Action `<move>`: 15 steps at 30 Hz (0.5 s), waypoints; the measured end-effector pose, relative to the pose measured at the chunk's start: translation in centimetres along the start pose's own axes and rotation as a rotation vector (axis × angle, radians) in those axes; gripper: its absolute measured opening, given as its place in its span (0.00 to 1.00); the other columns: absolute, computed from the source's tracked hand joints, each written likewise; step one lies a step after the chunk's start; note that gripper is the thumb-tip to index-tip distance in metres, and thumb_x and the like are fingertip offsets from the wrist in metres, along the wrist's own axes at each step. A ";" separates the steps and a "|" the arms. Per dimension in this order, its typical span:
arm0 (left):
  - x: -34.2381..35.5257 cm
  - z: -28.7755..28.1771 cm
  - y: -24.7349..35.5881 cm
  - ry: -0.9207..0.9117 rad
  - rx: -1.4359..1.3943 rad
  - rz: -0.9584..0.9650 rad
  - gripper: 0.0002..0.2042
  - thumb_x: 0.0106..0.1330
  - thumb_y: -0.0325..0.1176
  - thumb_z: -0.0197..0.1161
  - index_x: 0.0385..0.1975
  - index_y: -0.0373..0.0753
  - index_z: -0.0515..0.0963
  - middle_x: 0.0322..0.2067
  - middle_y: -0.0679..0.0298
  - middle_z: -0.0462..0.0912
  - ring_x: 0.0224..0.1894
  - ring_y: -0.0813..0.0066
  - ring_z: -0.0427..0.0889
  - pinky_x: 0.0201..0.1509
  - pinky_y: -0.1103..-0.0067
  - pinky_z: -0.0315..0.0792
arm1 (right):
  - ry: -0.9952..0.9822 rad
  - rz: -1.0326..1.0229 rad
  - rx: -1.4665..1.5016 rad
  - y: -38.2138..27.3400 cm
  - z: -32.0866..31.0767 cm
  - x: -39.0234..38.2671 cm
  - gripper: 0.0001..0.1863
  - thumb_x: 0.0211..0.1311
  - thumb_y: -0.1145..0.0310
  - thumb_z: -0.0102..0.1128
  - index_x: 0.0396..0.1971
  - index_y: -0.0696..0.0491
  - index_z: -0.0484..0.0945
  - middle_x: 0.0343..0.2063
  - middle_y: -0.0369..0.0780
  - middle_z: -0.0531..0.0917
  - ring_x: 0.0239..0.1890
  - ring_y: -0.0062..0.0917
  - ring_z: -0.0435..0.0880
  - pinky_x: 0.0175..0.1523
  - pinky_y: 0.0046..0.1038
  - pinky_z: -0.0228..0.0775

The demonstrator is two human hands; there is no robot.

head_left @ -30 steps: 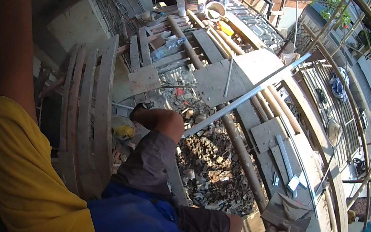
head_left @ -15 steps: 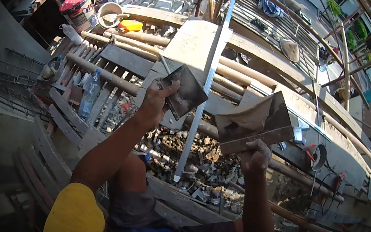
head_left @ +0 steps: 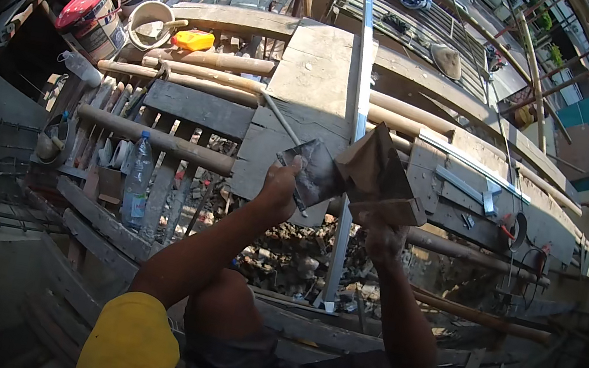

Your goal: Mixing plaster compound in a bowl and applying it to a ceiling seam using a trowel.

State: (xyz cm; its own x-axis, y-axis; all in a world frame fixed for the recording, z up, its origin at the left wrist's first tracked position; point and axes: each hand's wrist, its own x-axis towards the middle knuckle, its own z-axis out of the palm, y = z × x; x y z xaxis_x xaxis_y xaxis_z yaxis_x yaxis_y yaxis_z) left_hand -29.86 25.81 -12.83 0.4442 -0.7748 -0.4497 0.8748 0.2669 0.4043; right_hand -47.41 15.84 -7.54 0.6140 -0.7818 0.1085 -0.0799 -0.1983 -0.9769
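Note:
My left hand is closed round a small dark square scraper blade, its thumb on the face, which has pale smears. My right hand grips the lower edge of a larger plate-like plaster scraper, tilted up, with brown-grey plaster spread on its face. The two tools meet or overlap edge to edge in front of me; exact contact is hard to tell. Fingers of the right hand are partly hidden behind the larger scraper. Behind both runs a long silvery metal bar.
Planks and bamboo poles form a gappy platform over rubble. To the left are a water bottle, a red-lidded bucket, a pale pail and a yellow container. At right lie metal channel pieces and a cable.
My hands have come together, the left moving right and down, the right moving left. The larger scraper has turned and now touches or overlaps the small one. The view has shifted slightly.

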 end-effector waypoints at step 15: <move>0.0 -1.0 2.5 -0.068 -0.136 -0.038 0.16 0.71 0.30 0.43 0.54 0.27 0.57 0.47 0.45 0.71 0.47 0.50 0.79 0.49 0.56 0.79 | -0.407 -0.242 -0.427 0.5 5.2 3.1 0.27 0.54 0.75 0.58 0.57 0.58 0.69 0.55 0.54 0.73 0.57 0.44 0.73 0.60 0.35 0.66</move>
State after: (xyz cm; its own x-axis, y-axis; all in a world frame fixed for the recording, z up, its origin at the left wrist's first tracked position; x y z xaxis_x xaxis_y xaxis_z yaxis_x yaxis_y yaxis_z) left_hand -27.53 27.06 -12.63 0.4003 -0.8216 -0.4059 0.9109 0.3083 0.2742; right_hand -41.48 16.37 -8.64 0.8965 -0.4147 0.1562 -0.1558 -0.6250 -0.7650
